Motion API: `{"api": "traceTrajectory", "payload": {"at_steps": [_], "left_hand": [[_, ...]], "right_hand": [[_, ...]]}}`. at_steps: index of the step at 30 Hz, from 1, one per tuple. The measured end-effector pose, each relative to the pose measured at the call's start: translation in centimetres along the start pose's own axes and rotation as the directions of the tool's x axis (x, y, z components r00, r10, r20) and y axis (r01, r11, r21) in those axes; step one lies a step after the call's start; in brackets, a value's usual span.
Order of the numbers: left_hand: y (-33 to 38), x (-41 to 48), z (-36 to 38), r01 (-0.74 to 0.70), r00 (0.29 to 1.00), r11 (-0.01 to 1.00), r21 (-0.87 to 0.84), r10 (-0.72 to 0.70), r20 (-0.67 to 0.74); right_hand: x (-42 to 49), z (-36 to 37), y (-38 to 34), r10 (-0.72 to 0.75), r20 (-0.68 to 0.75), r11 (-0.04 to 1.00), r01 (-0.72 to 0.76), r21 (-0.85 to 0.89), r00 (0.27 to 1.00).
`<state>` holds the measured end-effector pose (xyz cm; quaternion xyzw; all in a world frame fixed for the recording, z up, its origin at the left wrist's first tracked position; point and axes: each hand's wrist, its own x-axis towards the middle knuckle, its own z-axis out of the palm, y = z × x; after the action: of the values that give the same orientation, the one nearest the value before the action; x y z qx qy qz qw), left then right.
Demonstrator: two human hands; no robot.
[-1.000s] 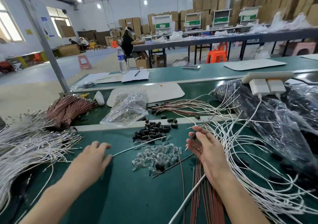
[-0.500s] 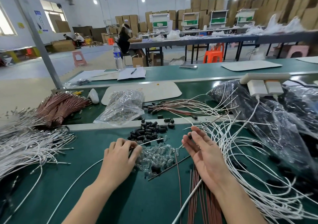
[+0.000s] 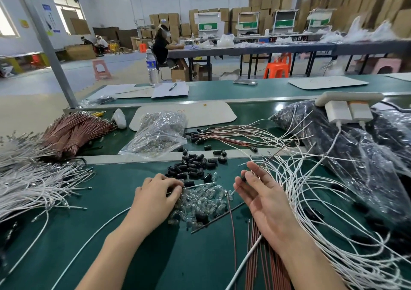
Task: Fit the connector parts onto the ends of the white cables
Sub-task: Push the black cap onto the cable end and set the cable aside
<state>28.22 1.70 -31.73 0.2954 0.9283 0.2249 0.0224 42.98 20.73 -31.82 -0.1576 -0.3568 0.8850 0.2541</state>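
Observation:
My left hand (image 3: 155, 198) lies at the near edge of a pile of clear connector parts (image 3: 206, 205), fingers curled. It grips a white cable (image 3: 89, 243) that trails off to the lower left, with its tip poking out past the fingers. A pile of black connector parts (image 3: 191, 167) sits just beyond. My right hand (image 3: 260, 198) hovers palm up to the right of the piles. It pinches a small black connector part (image 3: 243, 177) at its fingertips. A loose heap of white cables (image 3: 315, 200) spreads under and right of it.
A thick bundle of white cables (image 3: 29, 185) lies far left, with brown wire bundles (image 3: 75, 131) behind it. A clear bag of parts (image 3: 158, 134) lies behind the piles, and black-filled plastic bags (image 3: 360, 156) under a power strip (image 3: 347, 98) fill the right. Brown wires (image 3: 262, 258) run under my right wrist.
My left hand has slid right across the table to the clear parts pile, pulling the white cable along. My right hand has stayed almost in place.

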Motion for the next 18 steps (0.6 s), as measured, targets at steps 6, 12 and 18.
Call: {"api": "traceTrajectory", "payload": {"at_steps": [6, 12, 18], "left_hand": [[3.2, 1.5, -1.1, -0.002, 0.992, 0.980, 0.201, -0.023, 0.122], [4.5, 1.5, -0.6, -0.059, 0.983, 0.925, 0.376, -0.013, 0.186], [3.9, 1.9, -2.3, -0.095, 0.919, 0.936, 0.339, -0.049, 0.390]], "right_hand": [[0.3, -0.1, 0.1, -0.002, -0.034, 1.000, 0.001, -0.010, 0.999], [0.4, -0.3, 0.0, 0.004, -0.050, 1.000, -0.003, 0.013, 0.999], [0.3, -0.4, -0.1, 0.011, -0.044, 1.000, -0.011, 0.011, 0.999]]}}
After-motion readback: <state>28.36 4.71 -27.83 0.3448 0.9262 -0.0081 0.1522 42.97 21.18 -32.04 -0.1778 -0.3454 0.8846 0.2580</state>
